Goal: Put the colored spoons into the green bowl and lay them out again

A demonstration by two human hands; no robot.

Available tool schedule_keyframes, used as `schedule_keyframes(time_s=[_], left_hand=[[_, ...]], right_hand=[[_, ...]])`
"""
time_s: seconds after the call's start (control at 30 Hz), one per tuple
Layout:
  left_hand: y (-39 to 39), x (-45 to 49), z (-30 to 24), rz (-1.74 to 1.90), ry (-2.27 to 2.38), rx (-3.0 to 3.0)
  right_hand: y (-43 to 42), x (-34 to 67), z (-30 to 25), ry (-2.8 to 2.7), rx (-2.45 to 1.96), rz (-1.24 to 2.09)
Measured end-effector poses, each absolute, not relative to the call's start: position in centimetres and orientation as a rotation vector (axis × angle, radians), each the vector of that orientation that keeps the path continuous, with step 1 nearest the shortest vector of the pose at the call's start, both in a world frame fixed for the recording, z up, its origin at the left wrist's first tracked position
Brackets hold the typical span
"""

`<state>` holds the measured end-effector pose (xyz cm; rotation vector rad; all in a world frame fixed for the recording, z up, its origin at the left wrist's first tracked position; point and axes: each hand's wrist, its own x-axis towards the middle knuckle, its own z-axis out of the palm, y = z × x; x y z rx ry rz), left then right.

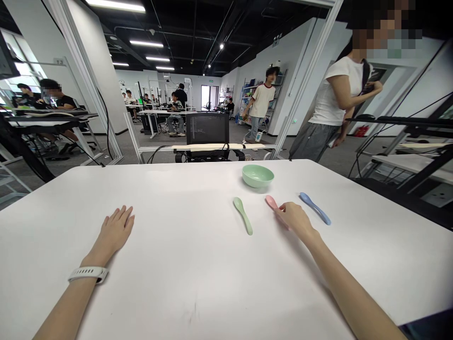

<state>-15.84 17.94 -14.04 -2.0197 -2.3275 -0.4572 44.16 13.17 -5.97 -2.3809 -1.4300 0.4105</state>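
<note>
My left hand point(115, 231) lies flat on the white table point(170, 274), palm down and fingers stretched, touching nothing else; a pale watch band circles that wrist. On the right, my right hand point(295, 217) has its thumb and fingers closed around the handle of a pink spoon point(271, 202), which lies at a slant with its bowl end pointing away from me. To the left of it rests a green spoon point(243, 216), and a blue spoon point(314, 208) lies to its right. Behind the spoons stands a light green bowl point(258, 176), whose inside shows nothing in it.
A black mesh chair point(207, 128) stands past the table's far edge, near a metal frame point(293, 104). One person point(339, 89) is close by at the right, another point(260, 104) farther back. Desks with several seated people fill the background.
</note>
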Motion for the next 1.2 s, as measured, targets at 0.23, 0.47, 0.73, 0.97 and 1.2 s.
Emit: schedule_keyframes(time_s=[0.23, 0.47, 0.73, 0.97, 1.2], left_hand=[[18.00, -16.05, -14.17, -0.462, -2.293, -2.041], [17.97, -15.93, -14.11, -0.436, -2.306, -2.028], [17.95, -15.95, -14.05, -0.444, -2.315, -2.027], [17.96, -15.85, -13.99, -0.436, -2.324, -2.045], [17.93, -15.77, -14.03, -0.456, -2.320, -2.030]], right_hand=[[13.08, 43.84, -5.34, -1.377, -2.423, 0.446], [13.03, 43.80, -5.13, -1.370, -2.411, 0.450], [13.02, 44.42, -5.30, -1.398, -2.390, 0.429], [13.06, 44.40, -4.90, -1.398, -2.429, 0.418], [13.11, 44.68, -5.13, -1.417, -2.407, 0.400]])
